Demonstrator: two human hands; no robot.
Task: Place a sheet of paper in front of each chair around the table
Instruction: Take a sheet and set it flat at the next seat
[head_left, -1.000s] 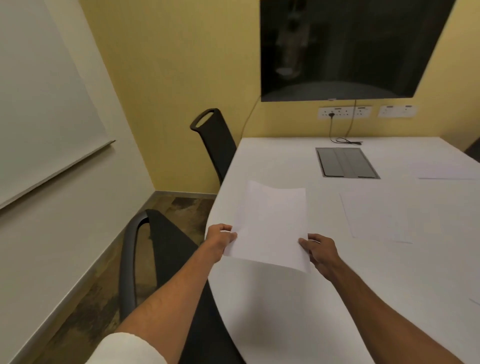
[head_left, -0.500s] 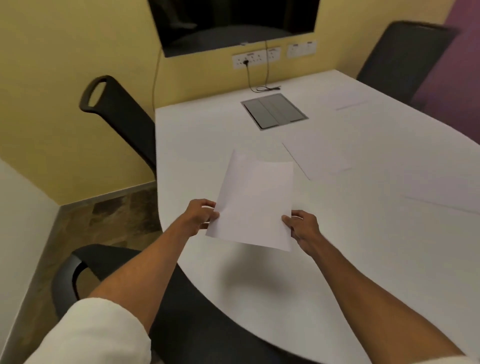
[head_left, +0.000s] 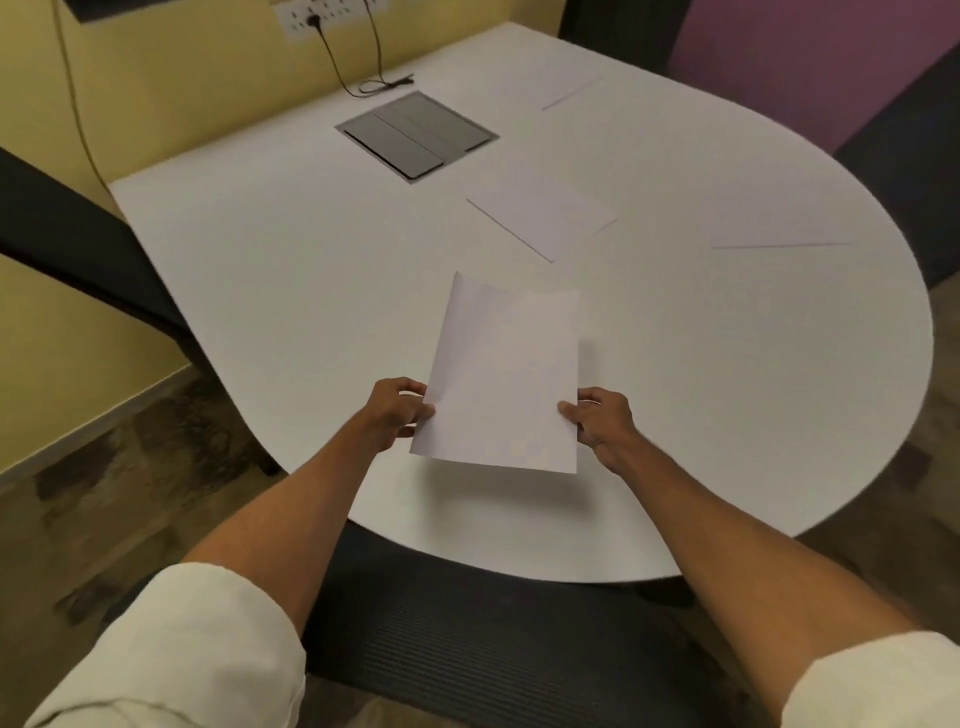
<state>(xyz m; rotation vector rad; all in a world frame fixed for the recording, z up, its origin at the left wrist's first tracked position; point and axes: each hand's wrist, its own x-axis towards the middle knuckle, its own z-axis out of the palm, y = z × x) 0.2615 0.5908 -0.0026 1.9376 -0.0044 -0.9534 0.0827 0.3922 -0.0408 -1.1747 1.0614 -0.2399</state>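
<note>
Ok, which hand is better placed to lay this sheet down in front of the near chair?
Right, narrowly. Both hands pinch the sheet by its sides above the table, but the right hand has more bare tabletop under it; the left hand sits closer to the table's curved edge.

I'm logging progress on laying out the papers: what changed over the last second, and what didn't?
The white sheet of paper was carried rightward from the white table's left edge to its rounded end, in front of the black mesh chair. The left hand and right hand still pinch its side edges; it is not set down. The three sheets on the table stayed put.
</note>
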